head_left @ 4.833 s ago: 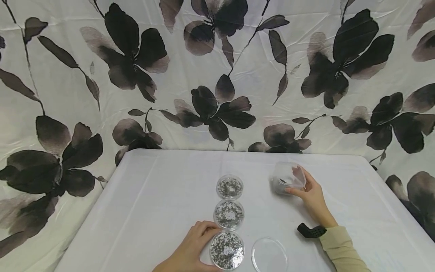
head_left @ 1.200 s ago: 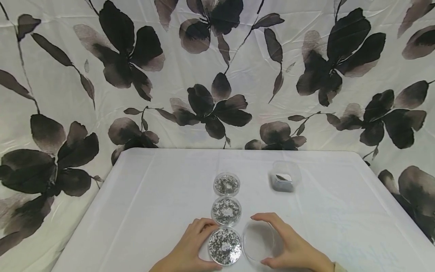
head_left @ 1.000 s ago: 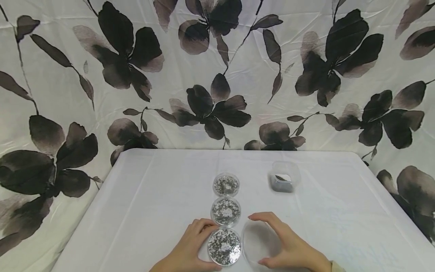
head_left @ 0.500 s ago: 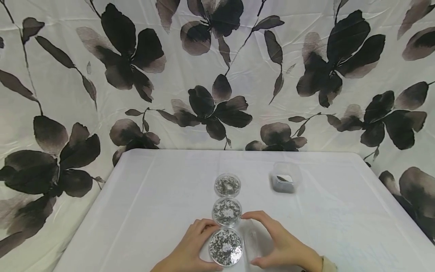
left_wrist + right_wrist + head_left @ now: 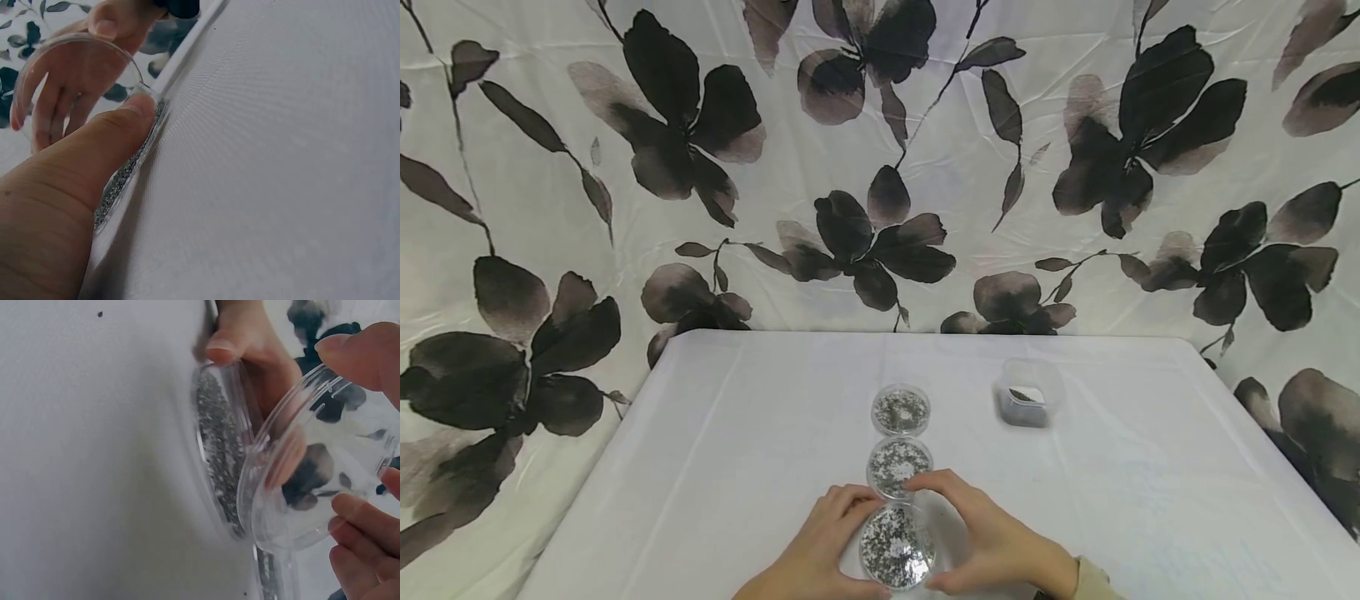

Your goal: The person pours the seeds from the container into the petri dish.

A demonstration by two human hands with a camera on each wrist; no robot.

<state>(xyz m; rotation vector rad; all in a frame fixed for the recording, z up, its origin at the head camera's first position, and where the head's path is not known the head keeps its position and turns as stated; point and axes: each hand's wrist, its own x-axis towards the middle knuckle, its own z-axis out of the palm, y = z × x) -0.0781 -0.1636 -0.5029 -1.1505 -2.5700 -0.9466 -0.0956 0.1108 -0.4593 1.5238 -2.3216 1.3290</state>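
Note:
My left hand (image 5: pixel 827 546) grips the nearest petri dish (image 5: pixel 889 550) by its sides, with the thumb at its near rim. Grey-black flecked grains fill that dish. From the right, my right hand (image 5: pixel 992 546) holds a clear round petri dish lid (image 5: pixel 262 472) between thumb and fingers. The lid is tilted close over the dish's right side, and its lower rim overlaps the dish in the right wrist view. Beyond stand a middle petri dish (image 5: pixel 895 462) and a far petri dish (image 5: pixel 900 410) with similar grains, in one line. My right index fingertip overlaps the middle dish's near edge.
A small clear plastic box (image 5: pixel 1024 400) with something dark and white inside stands at the back right of the white-covered table (image 5: pixel 760 417). Behind the table hangs a white cloth (image 5: pixel 715 250) with dark flowers. A dark speck (image 5: pixel 100 314) lies on the tablecloth.
My right hand has left the clear box, picked up the lid from the table right of the nearest dish, and brought it left, over the dish. My left hand has stayed on the dish.

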